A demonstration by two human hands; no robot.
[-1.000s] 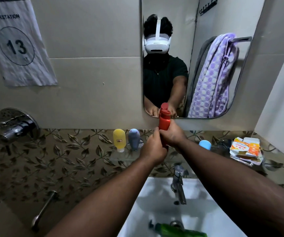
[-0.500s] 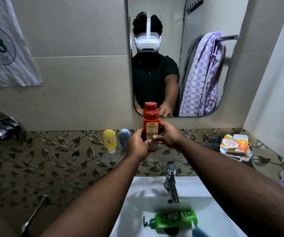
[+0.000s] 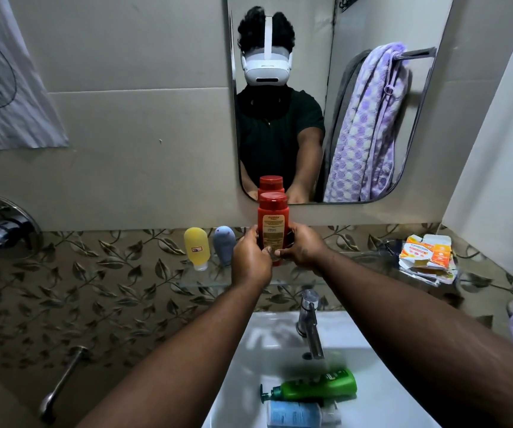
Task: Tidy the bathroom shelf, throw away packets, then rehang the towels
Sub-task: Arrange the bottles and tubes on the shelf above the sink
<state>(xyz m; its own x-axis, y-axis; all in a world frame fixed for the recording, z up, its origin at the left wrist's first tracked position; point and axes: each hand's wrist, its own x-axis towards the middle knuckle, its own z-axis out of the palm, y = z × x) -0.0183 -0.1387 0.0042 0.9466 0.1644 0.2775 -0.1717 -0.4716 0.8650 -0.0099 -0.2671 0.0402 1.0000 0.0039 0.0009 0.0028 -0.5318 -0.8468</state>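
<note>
Nearest, a green pump bottle (image 3: 317,385) lay on its side in the white sink (image 3: 378,396), with a pale blue bottle (image 3: 295,413) just on its near side. Beyond them the chrome tap (image 3: 309,322) stood at the far rim of the basin. Farther on, both forearms reached to the glass shelf (image 3: 205,281), where the left hand (image 3: 250,257) and right hand (image 3: 303,247) closed together around a red bottle (image 3: 272,217), upright, cap up, label facing the camera, at the middle of the shelf. To its left stood a yellow tube (image 3: 197,247) and a grey-blue tube (image 3: 224,244), caps down. On the shelf's right end lay a pile of orange-and-white packets (image 3: 426,257). Farthest, the mirror (image 3: 434,88) reflected a purple towel (image 3: 369,125) hanging on a rail.
</note>
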